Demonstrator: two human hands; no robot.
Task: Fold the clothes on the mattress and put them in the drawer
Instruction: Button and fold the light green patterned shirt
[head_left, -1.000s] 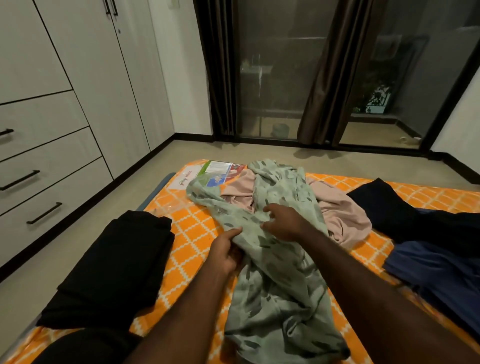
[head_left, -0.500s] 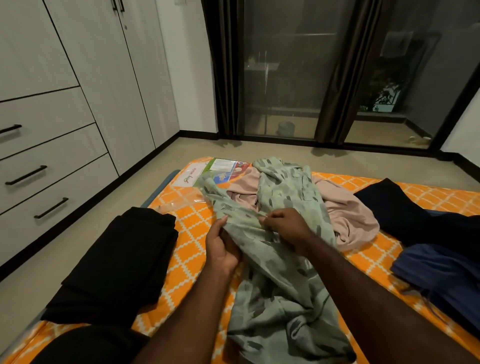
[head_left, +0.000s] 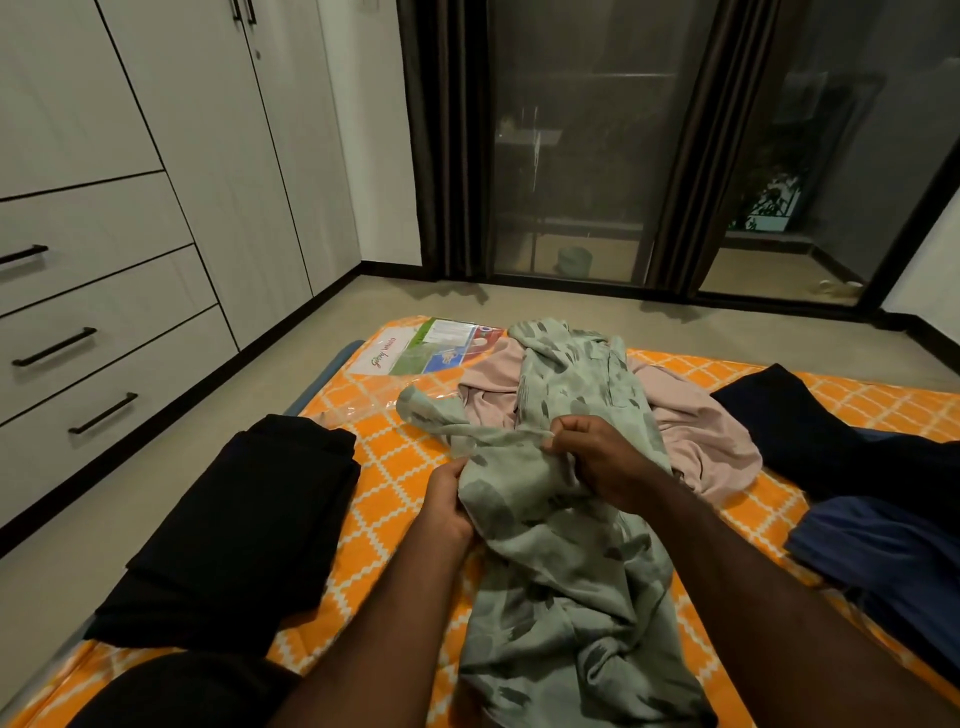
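Observation:
A crumpled pale green patterned garment (head_left: 566, 561) lies down the middle of the orange patterned mattress (head_left: 384, 467). My left hand (head_left: 447, 501) grips its left edge. My right hand (head_left: 597, 460) pinches a raised fold of the same garment just beside it. A pink garment (head_left: 696, 441) lies under and behind the green one. A folded black garment (head_left: 244, 525) sits at the mattress's left edge. Dark navy and blue clothes (head_left: 872, 499) are heaped on the right. Three shut drawers (head_left: 93, 338) with black handles are in the wardrobe at left.
A printed plastic packet (head_left: 426, 348) lies at the mattress's far corner. Bare floor (head_left: 72, 540) runs between mattress and wardrobe. Dark curtains (head_left: 447, 135) and glass sliding doors (head_left: 582, 156) close the far side. A black cloth (head_left: 176, 691) shows at the bottom left.
Both hands have drawn closer together and lifted a fold of the green garment, bunching it between them. The view has tilted slightly up and nearer.

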